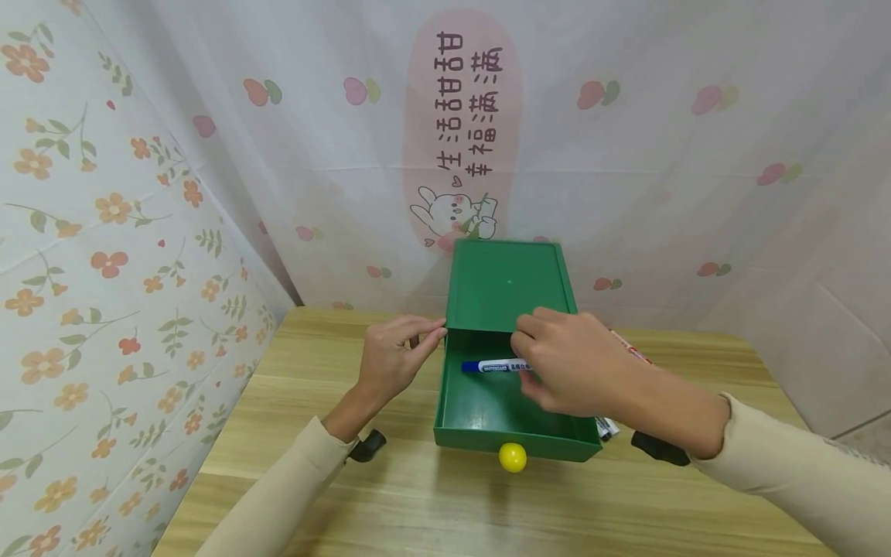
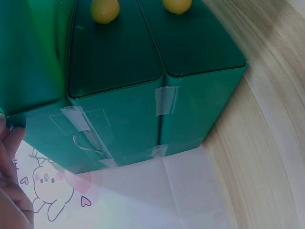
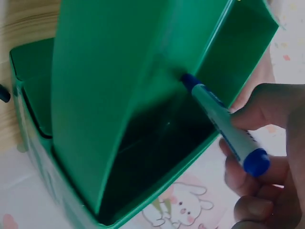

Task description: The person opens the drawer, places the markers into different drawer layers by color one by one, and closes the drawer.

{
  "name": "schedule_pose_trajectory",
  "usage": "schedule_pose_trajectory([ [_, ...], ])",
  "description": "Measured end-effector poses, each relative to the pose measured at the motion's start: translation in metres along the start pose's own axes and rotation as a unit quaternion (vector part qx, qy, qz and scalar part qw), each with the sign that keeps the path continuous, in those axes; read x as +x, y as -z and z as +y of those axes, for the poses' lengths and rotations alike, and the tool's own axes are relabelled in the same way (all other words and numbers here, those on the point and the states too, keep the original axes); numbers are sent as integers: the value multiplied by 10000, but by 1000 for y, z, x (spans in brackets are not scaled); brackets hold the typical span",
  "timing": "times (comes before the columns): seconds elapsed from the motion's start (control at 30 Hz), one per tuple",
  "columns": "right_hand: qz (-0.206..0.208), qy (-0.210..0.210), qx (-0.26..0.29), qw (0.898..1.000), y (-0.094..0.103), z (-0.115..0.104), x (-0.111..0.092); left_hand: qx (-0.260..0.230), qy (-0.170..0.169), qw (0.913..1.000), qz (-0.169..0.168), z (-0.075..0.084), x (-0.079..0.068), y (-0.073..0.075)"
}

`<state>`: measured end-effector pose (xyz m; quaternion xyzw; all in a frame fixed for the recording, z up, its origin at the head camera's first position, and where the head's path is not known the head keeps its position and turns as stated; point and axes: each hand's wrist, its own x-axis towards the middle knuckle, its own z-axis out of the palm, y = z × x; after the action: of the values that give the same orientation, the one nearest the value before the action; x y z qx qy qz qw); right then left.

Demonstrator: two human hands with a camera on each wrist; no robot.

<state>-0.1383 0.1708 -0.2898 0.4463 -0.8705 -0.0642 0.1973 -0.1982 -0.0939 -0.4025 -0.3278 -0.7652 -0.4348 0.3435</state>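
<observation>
- Head view: right hand (image 1: pixel 567 362) pinches a whiteboard marker (image 1: pixel 496 366) between thumb and fingers, over the pulled-out drawer (image 1: pixel 480 410).
- Left hand (image 1: pixel 393 354): thumb and fingertip pinch the front corner of the green cabinet (image 1: pixel 511 282).

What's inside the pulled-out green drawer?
In the head view, the drawer shows green floor, with a marker held over it by the right hand. The hand covers part of the floor, and the cabinet top hides the back; what lies there I can't tell.
</observation>
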Motion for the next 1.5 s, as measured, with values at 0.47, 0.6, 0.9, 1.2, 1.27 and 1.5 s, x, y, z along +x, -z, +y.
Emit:
schedule_pose_trajectory([
  [0.47,-1437,-546,668,9859,0,-18,7,-17,74,10000,-39,-2,-1,-1],
  [0.6,-1621,-706,1012,9790,-4,-21,7,-3,51,10000,-33,-2,-1,-1],
  [0.9,-1981,-954,1320,9666,-11,-23,3,9,82,10000,-37,-1,0,-1],
  [1.2,-2253,-1132,1663,9533,-18,-24,3,10,102,9999,-58,-1,-1,0],
  [1.27,-2258,-1124,1702,9526,-19,-24,3,17,88,9999,-54,-1,-1,0],
  [1.5,-2252,-1080,1749,9524,-23,-23,2,0,102,9999,-56,-1,-1,0],
])
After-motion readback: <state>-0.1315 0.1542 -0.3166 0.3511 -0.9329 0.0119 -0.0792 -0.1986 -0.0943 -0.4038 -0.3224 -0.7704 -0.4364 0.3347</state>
